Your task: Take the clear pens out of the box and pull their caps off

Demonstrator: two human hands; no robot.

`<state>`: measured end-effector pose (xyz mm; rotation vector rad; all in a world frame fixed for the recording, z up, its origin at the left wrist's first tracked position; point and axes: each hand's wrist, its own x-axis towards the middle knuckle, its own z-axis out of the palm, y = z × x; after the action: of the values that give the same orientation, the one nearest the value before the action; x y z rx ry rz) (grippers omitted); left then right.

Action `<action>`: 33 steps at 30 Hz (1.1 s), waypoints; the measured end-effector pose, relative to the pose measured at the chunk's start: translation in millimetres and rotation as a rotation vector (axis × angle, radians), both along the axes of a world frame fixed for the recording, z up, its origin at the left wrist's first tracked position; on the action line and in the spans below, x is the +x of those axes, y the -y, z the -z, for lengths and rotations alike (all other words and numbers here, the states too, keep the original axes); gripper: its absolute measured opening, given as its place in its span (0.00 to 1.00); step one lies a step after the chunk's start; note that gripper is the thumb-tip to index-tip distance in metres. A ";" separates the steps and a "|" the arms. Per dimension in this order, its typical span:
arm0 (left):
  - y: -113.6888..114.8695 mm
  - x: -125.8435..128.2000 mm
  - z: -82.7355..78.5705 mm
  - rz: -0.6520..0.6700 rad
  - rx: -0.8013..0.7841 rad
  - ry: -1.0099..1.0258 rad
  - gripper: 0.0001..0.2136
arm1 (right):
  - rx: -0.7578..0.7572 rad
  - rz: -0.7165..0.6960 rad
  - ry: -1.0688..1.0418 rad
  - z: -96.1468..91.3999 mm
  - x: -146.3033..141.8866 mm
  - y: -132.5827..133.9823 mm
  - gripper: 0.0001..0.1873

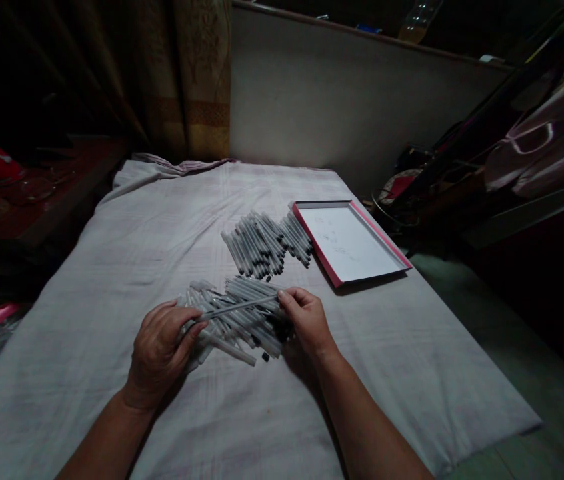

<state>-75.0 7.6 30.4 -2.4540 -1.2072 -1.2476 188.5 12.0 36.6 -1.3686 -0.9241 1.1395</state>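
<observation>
Both my hands hold one slim pen, stretched between them above a loose pile of pen parts. My left hand pinches its left end between thumb and fingers. At the other end, my right hand grips it with thumb and forefinger. Under the pen lies the near pile of clear pen barrels, jumbled, with dark pieces partly hidden by my right hand. A small black cap rests at the pile's near edge. Farther back, a neater stack of pens with dark ends lies in rows.
A shallow white box lid with a pink-red rim stands right of the stacked pens. A pale checked cloth covers the work surface. Beyond are a wall and curtain; a dark side table stands at left.
</observation>
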 end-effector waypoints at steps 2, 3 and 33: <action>0.6 0.0 -0.8 -0.012 0.017 -0.004 0.05 | 0.002 -0.012 -0.020 0.2 0.5 0.1 0.19; 0.8 0.0 -1.2 -0.016 0.023 -0.009 0.05 | 0.000 -0.018 -0.036 0.3 0.9 0.1 0.19; -0.7 -10.7 10.0 -0.198 -0.531 0.248 0.15 | 0.012 -0.137 -0.001 -0.2 1.1 3.3 0.12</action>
<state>-85.8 8.3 20.4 -2.4642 -2.0211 -1.3393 189.6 8.7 36.8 -1.3106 -1.0351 1.2354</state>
